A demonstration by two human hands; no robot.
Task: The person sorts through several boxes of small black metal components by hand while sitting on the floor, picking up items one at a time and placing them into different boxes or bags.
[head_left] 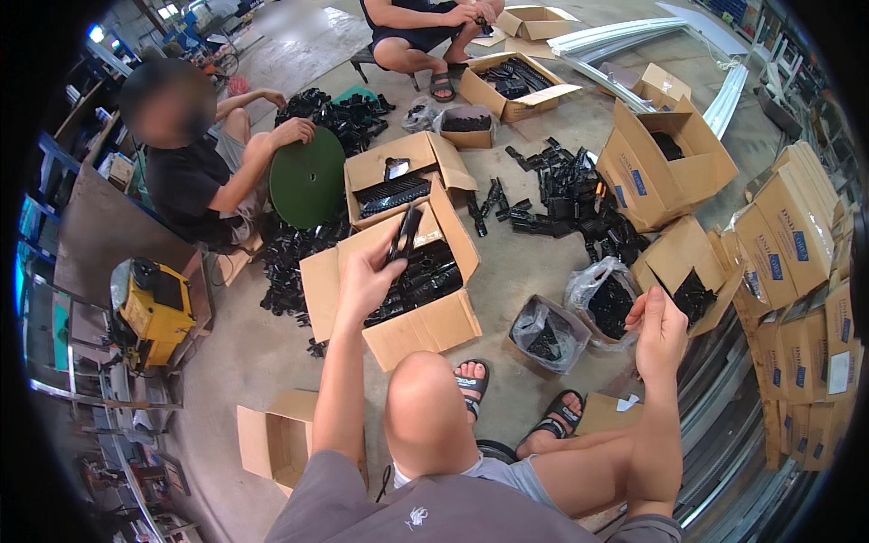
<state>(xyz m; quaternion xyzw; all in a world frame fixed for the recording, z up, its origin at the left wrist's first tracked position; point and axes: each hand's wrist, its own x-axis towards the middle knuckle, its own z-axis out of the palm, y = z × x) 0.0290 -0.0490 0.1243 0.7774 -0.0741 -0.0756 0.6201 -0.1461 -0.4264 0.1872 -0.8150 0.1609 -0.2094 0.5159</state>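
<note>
left fingers point(389, 272) gripping black part point(406, 233), carton point(425, 323) beneath

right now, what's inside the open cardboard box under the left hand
Black parts lie inside the open cardboard box. The left hand and the black piece it holds hide some of them; anything beneath the top layer is covered.

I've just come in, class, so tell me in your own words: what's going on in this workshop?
The camera wearer's left hand holds a slim black part over an open cardboard box of black pieces. The right hand is raised near another open carton; whether it holds something small is unclear. To the left, a co-worker's hand is at the edge of a green disc. Another person sits further back. Loose black parts lie heaped on the floor.
</note>
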